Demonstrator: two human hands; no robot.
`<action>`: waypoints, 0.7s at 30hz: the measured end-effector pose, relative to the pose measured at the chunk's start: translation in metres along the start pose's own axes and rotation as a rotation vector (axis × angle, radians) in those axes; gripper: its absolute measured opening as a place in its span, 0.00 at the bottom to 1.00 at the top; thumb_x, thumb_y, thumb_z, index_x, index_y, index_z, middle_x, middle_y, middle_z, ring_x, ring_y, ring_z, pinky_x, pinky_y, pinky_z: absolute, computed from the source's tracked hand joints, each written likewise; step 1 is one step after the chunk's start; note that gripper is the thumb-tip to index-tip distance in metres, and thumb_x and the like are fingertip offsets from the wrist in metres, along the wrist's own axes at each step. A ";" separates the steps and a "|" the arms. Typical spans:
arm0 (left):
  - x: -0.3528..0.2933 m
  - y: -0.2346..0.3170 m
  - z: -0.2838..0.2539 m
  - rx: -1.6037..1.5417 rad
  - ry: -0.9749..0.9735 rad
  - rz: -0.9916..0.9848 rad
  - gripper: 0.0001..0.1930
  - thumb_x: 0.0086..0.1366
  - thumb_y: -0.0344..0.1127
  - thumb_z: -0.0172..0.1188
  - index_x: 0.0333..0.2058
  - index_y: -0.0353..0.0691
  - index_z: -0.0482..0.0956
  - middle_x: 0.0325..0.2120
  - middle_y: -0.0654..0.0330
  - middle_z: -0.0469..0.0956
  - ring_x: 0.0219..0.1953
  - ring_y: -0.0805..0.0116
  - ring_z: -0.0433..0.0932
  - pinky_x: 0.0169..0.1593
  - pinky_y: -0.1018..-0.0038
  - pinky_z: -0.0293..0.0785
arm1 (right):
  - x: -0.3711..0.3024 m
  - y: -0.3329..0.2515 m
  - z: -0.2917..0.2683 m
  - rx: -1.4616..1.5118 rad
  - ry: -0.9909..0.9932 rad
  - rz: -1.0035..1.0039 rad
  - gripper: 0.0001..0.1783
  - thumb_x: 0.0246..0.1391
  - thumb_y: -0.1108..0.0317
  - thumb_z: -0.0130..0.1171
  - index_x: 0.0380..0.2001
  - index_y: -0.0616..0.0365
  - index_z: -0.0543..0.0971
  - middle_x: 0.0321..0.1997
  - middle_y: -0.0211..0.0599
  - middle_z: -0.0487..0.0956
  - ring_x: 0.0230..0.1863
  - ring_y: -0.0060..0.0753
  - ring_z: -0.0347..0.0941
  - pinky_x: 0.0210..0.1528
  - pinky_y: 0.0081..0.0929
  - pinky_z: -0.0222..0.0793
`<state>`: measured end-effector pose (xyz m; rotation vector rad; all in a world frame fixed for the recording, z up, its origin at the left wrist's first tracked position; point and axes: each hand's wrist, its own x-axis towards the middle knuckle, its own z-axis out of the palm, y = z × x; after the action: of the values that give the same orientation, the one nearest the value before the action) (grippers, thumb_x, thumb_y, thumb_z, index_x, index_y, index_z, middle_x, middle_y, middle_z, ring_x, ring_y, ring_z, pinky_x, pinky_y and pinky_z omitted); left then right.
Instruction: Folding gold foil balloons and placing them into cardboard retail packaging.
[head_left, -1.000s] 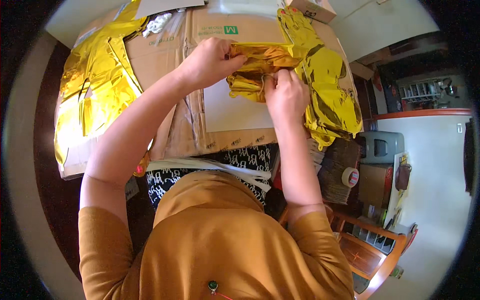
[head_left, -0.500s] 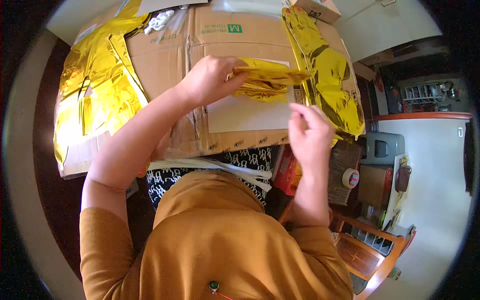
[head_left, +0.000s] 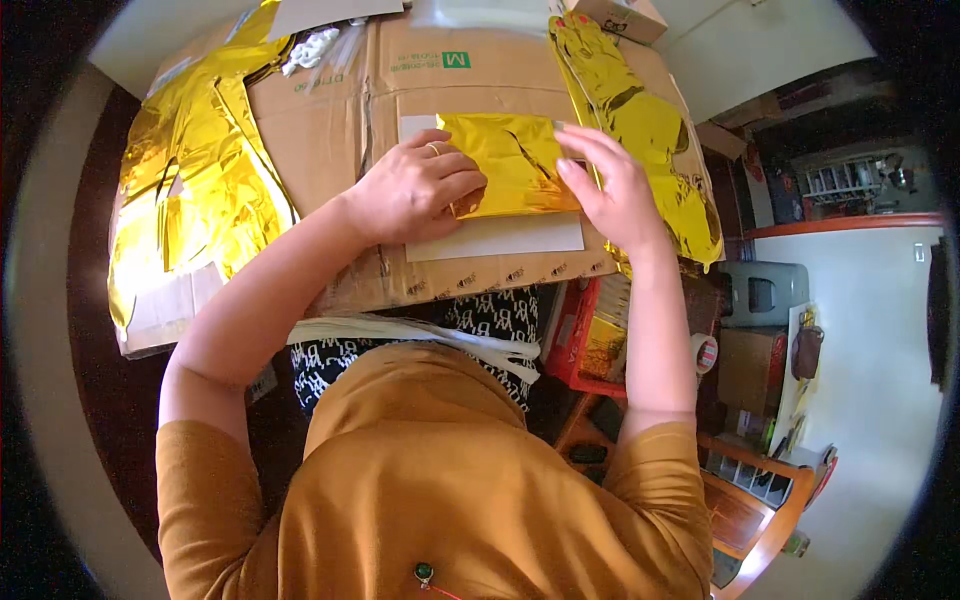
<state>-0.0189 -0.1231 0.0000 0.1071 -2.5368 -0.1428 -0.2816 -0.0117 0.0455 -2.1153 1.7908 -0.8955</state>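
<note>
Far to the left of the left hand, a large crumpled sheet of gold foil (head_left: 195, 190) lies over the edge of the flattened cardboard box (head_left: 340, 120) that covers the work surface. The left hand (head_left: 415, 190) rests palm down with its fingers curled together, and it presses the left edge of a folded gold foil piece (head_left: 515, 165); it does not clamp the piece, it only holds it flat. Under this hand and the foil lies a white card (head_left: 495, 238), with its lower edge showing just below the fingers. To the right of the foil, the right hand (head_left: 615, 190) stands with the fingers stretched and a little apart, and the fingertips touch the right edge of the folded piece. Beyond this hand, a long gold foil strip (head_left: 650, 130) runs along the cardboard. I think the thin foil may tear or wrinkle if the two hands pull against each other, and it may slide off the smooth card if the left hand loosens its pressure.
</note>
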 end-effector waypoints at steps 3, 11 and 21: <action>0.002 0.001 -0.023 -0.163 -0.165 -0.011 0.28 0.58 0.47 0.66 0.53 0.35 0.76 0.48 0.48 0.78 0.53 0.51 0.76 0.62 0.53 0.67 | 0.022 0.010 0.023 -0.050 -0.013 -0.038 0.24 0.64 0.58 0.58 0.58 0.61 0.76 0.65 0.49 0.73 0.67 0.48 0.68 0.68 0.39 0.62; 0.004 -0.002 -0.024 -0.064 -0.106 -0.253 0.45 0.64 0.69 0.51 0.63 0.31 0.66 0.61 0.41 0.67 0.64 0.44 0.64 0.69 0.52 0.55 | 0.020 0.016 0.059 -0.347 -0.052 -0.093 0.32 0.65 0.49 0.52 0.64 0.60 0.69 0.69 0.52 0.67 0.70 0.55 0.60 0.73 0.50 0.50; -0.014 0.003 0.000 0.079 -0.265 -0.259 0.55 0.61 0.77 0.47 0.69 0.30 0.54 0.69 0.39 0.56 0.72 0.44 0.52 0.74 0.52 0.44 | -0.004 -0.013 0.080 -0.391 0.047 0.027 0.35 0.66 0.49 0.51 0.63 0.69 0.67 0.68 0.60 0.65 0.70 0.61 0.57 0.72 0.54 0.48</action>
<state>-0.0077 -0.1183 -0.0078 0.4781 -2.7834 -0.1672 -0.2248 -0.0219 -0.0111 -2.3000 2.1597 -0.6317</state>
